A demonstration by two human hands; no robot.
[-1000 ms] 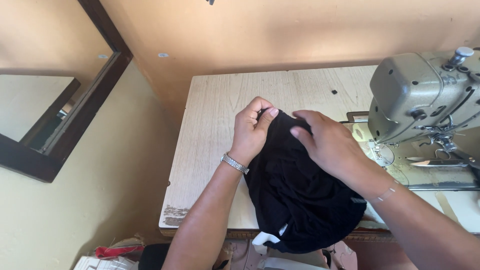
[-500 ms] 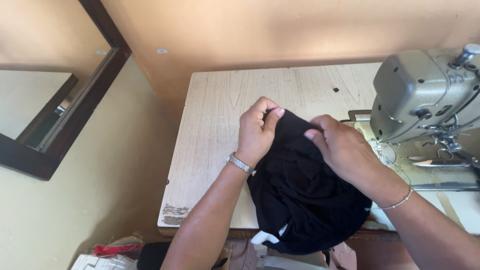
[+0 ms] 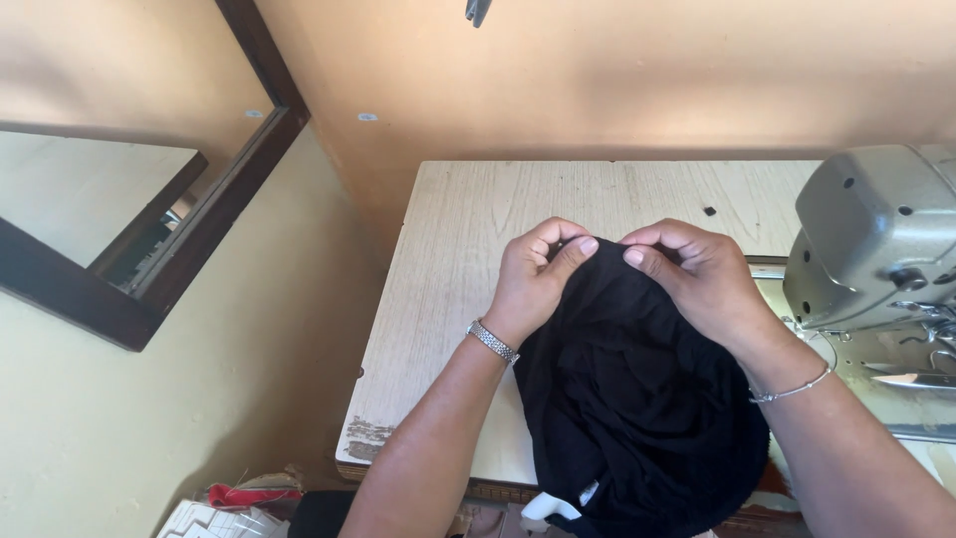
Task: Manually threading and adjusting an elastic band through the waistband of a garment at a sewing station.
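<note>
The wooden table [image 3: 478, 259] carries the grey sewing machine [image 3: 876, 249] at your right, and the black fabric [image 3: 637, 399] lies bunched between, hanging over the near edge. It looks soft, light and limp, so it will sag and slip wherever you do not support it. Your left hand [image 3: 533, 279] and right hand [image 3: 697, 274] both pinch its top edge, fingers closed tight on the fold; hold it there.
</note>
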